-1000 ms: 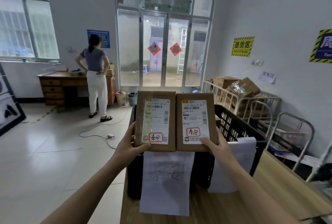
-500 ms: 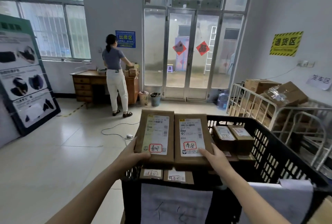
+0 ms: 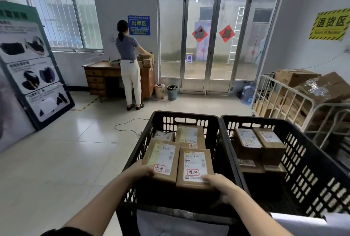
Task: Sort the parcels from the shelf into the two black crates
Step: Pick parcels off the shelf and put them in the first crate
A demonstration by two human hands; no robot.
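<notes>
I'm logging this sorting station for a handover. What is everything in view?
left crate: one, black, centre foreground
right crate: one, black, beside it
held parcels: two, brown, side by side over the left crate's near end
other parcels: several, brown, in both crates
desk: one, wooden, far wall
person: one, grey top, at the desk
cage cart: one, white, right, holding cartons
water bottle: one, blue, beside the cage cart
bins: two, beside the desk
poster board: one, green-framed, left
left hand: grips the left held parcel
right hand: grips the right one
</notes>
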